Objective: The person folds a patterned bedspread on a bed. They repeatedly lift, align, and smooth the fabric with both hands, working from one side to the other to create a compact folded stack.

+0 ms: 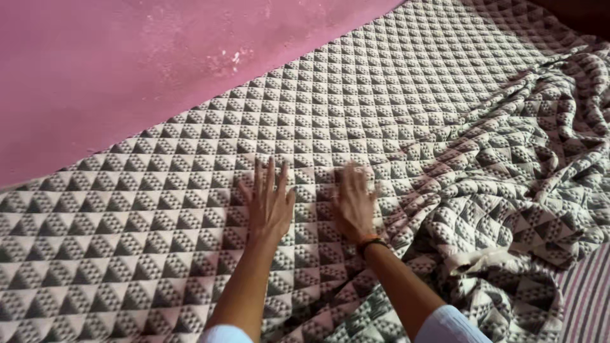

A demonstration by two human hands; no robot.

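Grey-and-cream quilted bedcover point(394, 114), one piece, patterned in small triangles within squares, lies flat across the left and middle and is bunched into deep folds at the right. Two hands rest palm-down on its flat part, side by side: left hand point(269, 204) with fingers spread, right hand point(353, 203) blurred, fingers seemingly together, one dark-and-orange band point(371, 242) at its wrist. One pink wall point(127, 70) bounds the cover's far edge; one striped cloth point(588, 298) shows at lower right.
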